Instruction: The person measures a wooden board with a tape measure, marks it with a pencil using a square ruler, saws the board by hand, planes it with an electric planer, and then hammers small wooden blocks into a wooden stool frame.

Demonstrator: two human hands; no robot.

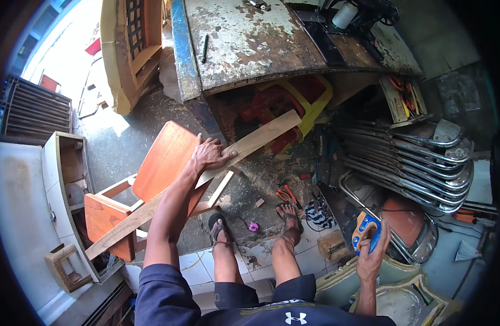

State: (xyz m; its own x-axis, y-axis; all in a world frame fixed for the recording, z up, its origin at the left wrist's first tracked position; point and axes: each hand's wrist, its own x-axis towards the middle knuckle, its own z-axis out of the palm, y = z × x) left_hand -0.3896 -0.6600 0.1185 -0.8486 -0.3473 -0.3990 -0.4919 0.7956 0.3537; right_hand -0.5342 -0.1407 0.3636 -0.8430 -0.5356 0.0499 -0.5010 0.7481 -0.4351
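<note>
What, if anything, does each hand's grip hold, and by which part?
The right hand's grip holds a saw-like tool by its blue-and-tan handle. The left hand's grip rests on the wooden plank near its middle; whether it clasps cannot be told.

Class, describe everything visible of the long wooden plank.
The plank is a long, flat, light-brown board, apparently bare wood. It slants from lower left to upper right across an orange wooden chair. The left hand rests on it, and the forearm hides part of its middle. Both ends jut past the chair; whether the upper one touches anything is unclear.
</note>
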